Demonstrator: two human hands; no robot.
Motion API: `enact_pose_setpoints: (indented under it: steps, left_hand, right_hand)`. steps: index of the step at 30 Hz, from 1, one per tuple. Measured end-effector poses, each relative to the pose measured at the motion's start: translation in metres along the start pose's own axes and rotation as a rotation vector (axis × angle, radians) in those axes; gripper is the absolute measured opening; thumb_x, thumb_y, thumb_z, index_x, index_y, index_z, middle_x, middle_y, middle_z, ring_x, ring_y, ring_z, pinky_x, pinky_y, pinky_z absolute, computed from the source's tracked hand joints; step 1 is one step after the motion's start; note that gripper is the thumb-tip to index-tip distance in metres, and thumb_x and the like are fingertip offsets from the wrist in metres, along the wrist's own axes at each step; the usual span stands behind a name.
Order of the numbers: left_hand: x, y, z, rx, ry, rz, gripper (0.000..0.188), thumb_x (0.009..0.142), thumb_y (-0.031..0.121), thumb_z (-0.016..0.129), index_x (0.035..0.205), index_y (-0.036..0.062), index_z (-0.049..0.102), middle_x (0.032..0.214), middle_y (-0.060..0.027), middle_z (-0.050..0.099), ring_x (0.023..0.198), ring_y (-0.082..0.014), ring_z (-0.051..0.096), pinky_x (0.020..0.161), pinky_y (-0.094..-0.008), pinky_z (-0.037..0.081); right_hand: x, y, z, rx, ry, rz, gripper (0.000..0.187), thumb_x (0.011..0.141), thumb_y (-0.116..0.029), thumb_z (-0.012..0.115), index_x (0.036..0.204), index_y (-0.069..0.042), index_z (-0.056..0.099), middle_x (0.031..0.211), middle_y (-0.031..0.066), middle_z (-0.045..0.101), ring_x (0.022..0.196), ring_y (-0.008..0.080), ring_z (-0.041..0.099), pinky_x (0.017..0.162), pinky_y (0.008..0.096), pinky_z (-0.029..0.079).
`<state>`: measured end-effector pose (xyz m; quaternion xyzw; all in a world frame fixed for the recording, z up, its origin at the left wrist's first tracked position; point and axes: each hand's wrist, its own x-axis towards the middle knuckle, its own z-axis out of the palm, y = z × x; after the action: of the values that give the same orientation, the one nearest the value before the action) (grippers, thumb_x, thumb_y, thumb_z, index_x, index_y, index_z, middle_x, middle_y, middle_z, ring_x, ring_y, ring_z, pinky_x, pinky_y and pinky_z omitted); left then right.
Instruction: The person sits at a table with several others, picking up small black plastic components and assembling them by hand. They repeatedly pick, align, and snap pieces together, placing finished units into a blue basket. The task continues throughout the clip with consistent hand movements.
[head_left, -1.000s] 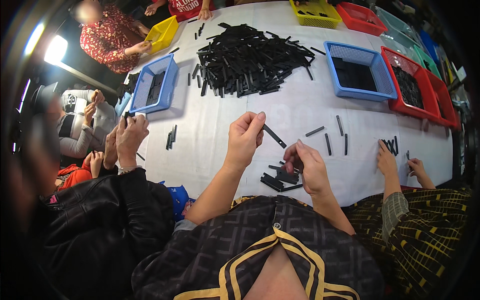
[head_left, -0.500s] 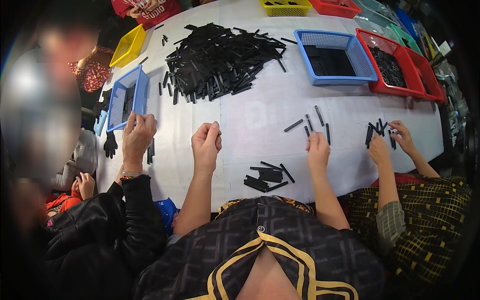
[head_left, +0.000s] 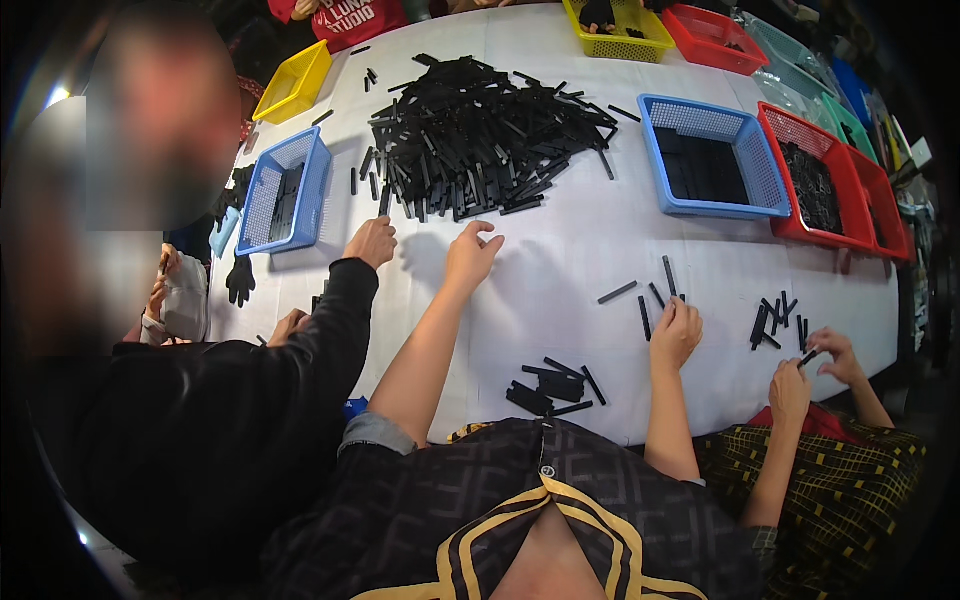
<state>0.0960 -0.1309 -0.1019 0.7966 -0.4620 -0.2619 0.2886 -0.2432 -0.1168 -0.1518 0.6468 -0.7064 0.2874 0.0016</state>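
My left hand (head_left: 470, 255) is stretched forward on the white table (head_left: 560, 260), fingers apart and holding nothing, just short of the near edge of a big pile of black strips (head_left: 480, 140). My right hand (head_left: 677, 332) rests knuckles up with curled fingers against a few loose black strips (head_left: 645, 300). Whether it grips one is hidden. A small stack of black strips (head_left: 555, 385) lies close to my body between my arms.
A blue basket (head_left: 750, 135) holding black strips stands at the far right, with red baskets (head_left: 790, 215) beside it. Another blue basket (head_left: 310, 195) and yellow baskets (head_left: 295, 80) stand to the left. A co-worker's black-sleeved hand (head_left: 372, 240) reaches in at left. Another person's hands (head_left: 815, 365) handle strips at right.
My left hand has reached forward from near the table edge toward the pile and spread its fingers. My right hand has shifted right onto the loose strips. The left co-worker's arm also stretched forward.
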Motion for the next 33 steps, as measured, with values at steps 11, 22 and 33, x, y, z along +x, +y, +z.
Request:
enact_pose_setpoints:
  steps: [11,22,33]
  left_hand:
    - [0.050,0.020,0.052,0.495,0.145,0.417,0.032,0.071,0.013,0.065,0.102,0.0100,0.057,0.096,-0.0093,0.049,0.089,-0.0279,0.054,0.071,-0.0388,0.049]
    - [0.036,0.015,0.045,0.393,0.005,0.291,0.023,0.067,0.015,0.070,0.083,0.0051,0.056,0.086,-0.0096,0.059,0.083,-0.0274,0.058,0.071,-0.0366,0.049]
    - [-0.055,0.045,0.005,-0.081,-0.299,0.457,0.019,0.065,0.015,0.074,0.081,0.0055,0.068,0.073,-0.0080,0.059,0.065,-0.0198,0.055,0.058,-0.0299,0.042]
  right_hand:
    - [0.006,-0.041,-0.047,0.216,0.045,-0.069,0.029,0.075,-0.013,0.060,0.103,-0.007,0.056,0.095,0.0124,0.053,0.090,0.0318,0.048,0.079,0.0415,0.037]
    - [-0.008,-0.090,-0.065,0.527,-0.130,-0.116,0.023,0.073,-0.010,0.061,0.096,-0.006,0.058,0.084,0.0079,0.055,0.082,0.0264,0.051,0.075,0.0375,0.038]
    - [-0.016,-0.112,-0.077,0.640,-0.253,-0.175,0.024,0.074,-0.017,0.064,0.094,-0.005,0.058,0.079,0.0078,0.055,0.074,0.0258,0.050,0.071,0.0364,0.039]
